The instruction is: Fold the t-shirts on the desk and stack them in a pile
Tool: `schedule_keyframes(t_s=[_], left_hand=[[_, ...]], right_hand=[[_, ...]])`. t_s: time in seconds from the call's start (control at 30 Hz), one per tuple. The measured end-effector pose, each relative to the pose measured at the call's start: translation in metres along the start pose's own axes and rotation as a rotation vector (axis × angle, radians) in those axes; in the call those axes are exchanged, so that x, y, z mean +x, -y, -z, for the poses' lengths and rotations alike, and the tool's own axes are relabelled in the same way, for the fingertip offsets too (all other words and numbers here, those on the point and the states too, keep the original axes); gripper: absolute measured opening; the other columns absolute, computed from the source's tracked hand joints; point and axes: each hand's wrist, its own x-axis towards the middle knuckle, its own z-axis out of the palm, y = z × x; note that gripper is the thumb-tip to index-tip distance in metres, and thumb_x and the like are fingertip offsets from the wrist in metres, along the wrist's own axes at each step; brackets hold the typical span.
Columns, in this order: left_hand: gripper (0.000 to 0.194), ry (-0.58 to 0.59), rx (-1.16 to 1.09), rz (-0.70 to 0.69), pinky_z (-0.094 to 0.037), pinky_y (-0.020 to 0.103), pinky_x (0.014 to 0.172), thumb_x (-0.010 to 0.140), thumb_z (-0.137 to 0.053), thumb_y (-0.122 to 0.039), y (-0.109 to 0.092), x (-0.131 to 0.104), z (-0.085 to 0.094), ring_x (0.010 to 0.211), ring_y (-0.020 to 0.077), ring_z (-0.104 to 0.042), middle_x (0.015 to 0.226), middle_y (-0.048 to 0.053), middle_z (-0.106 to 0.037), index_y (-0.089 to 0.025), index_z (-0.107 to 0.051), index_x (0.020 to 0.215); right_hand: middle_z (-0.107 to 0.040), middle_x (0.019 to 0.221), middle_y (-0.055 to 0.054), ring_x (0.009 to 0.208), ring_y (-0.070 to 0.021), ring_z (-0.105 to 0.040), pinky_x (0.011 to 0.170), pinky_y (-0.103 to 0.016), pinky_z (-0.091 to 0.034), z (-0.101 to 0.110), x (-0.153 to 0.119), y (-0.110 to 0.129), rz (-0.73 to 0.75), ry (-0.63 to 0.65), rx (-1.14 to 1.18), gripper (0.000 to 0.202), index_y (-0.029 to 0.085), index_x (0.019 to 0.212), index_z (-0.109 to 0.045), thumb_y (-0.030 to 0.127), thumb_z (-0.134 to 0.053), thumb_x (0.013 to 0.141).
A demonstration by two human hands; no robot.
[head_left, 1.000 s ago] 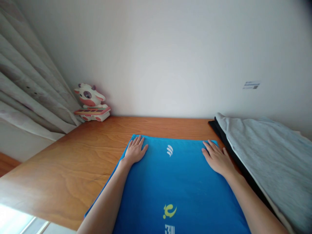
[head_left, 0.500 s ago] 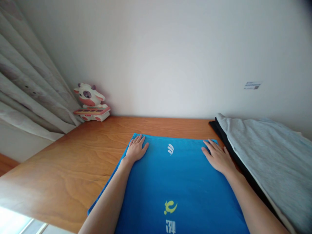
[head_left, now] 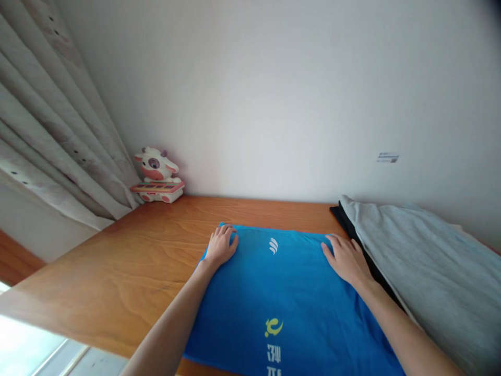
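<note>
The blue cloth (head_left: 289, 297) lies on a wooden counter (head_left: 125, 261), whose bare grain spreads to the left of it. Beyond the cloth's far edge, a plain pale wall (head_left: 266, 104) rises behind the counter, bearing a small label (head_left: 388, 157) to the right of the cloth. Far left of the cloth hangs a patterned curtain (head_left: 58, 115), with a cow-shaped toy keyboard (head_left: 158, 180) beside it. Right of the cloth lie a grey garment (head_left: 422, 256) and a black one (head_left: 346, 219), mostly covered by the grey.

The left hand (head_left: 221, 246) rests on the cloth's far left corner, the right hand (head_left: 346, 258) on its far right; on each, the thumb stands apart from the bent fingers. Whether the fingertips hook the cloth's edge cannot be told. The cloth's near right part leaves the view, cutting off its lowest white lettering; the label's print is too small to read.
</note>
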Motion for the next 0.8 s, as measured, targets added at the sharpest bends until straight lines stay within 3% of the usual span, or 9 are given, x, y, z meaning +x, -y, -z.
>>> schedule_keyframes(t_s=[0.13,0.23,0.3,0.4,0.53,0.7,0.8], left_hand=[[0.029,-0.001,0.006,0.103,-0.044,0.050,0.107,0.084,-0.063,-0.038,0.028,-0.011,0.024,0.116,0.0366,-0.062,0.120,0.015,-0.069,-0.023,-0.071,0.108],[0.021,0.032,-0.006,0.154,-0.050,0.045,0.096,0.079,-0.066,-0.040,0.051,-0.013,0.038,0.100,0.0341,-0.068,0.103,0.013,-0.073,-0.024,-0.072,0.092],[0.016,0.052,-0.024,0.168,-0.052,0.041,0.089,0.078,-0.066,-0.040,0.058,-0.010,0.039,0.091,0.0317,-0.070,0.094,0.011,-0.074,-0.025,-0.071,0.083],[0.016,0.061,-0.038,0.185,-0.052,0.038,0.090,0.078,-0.067,-0.041,0.055,0.001,0.028,0.096,0.0310,-0.071,0.094,0.010,-0.076,-0.026,-0.070,0.080],[0.032,0.055,0.010,0.224,-0.048,0.043,0.100,0.080,-0.066,-0.050,0.041,0.019,0.005,0.115,0.0352,-0.066,0.116,0.016,-0.075,-0.023,-0.071,0.095],[0.061,0.105,0.086,0.259,-0.050,0.040,0.095,0.075,-0.065,-0.072,0.032,0.038,-0.009,0.115,0.0363,-0.067,0.120,0.018,-0.073,-0.022,-0.069,0.110],[0.068,0.149,0.126,0.263,-0.050,0.041,0.093,0.070,-0.067,-0.077,0.030,0.045,-0.013,0.116,0.0378,-0.066,0.121,0.018,-0.072,-0.022,-0.070,0.111]], right_hand=[[-0.075,0.112,-0.015,0.102,-0.0315,-0.071,0.094,-0.047,-0.054,0.017,-0.013,-0.025,-0.111,0.011,0.162,0.041,0.023,0.105,-0.071,0.050,-0.042,0.091],[-0.077,0.094,-0.010,0.086,-0.0298,-0.073,0.084,-0.045,-0.058,0.024,-0.026,-0.047,-0.165,0.054,0.263,0.036,0.026,0.092,-0.070,0.054,-0.048,0.083],[-0.078,0.092,-0.010,0.084,-0.0298,-0.073,0.082,-0.045,-0.058,0.026,-0.029,-0.053,-0.180,0.079,0.273,0.036,0.026,0.091,-0.070,0.054,-0.050,0.081],[-0.078,0.098,-0.012,0.087,-0.0297,-0.074,0.083,-0.044,-0.058,0.023,-0.022,-0.045,-0.190,0.119,0.258,0.035,0.024,0.094,-0.070,0.049,-0.048,0.083],[-0.077,0.110,-0.014,0.101,-0.0291,-0.072,0.093,-0.042,-0.055,0.013,-0.005,-0.025,-0.197,0.148,0.214,0.037,0.021,0.104,-0.072,0.047,-0.049,0.088],[-0.069,0.121,-0.024,0.114,-0.0380,-0.066,0.097,-0.051,-0.051,0.005,0.011,-0.006,-0.283,0.206,0.107,0.067,0.011,0.128,-0.067,0.064,-0.049,0.091],[-0.065,0.124,-0.026,0.119,-0.0448,-0.060,0.095,-0.057,-0.049,0.005,0.016,0.004,-0.323,0.242,0.048,0.079,0.010,0.131,-0.066,0.074,-0.050,0.087]])
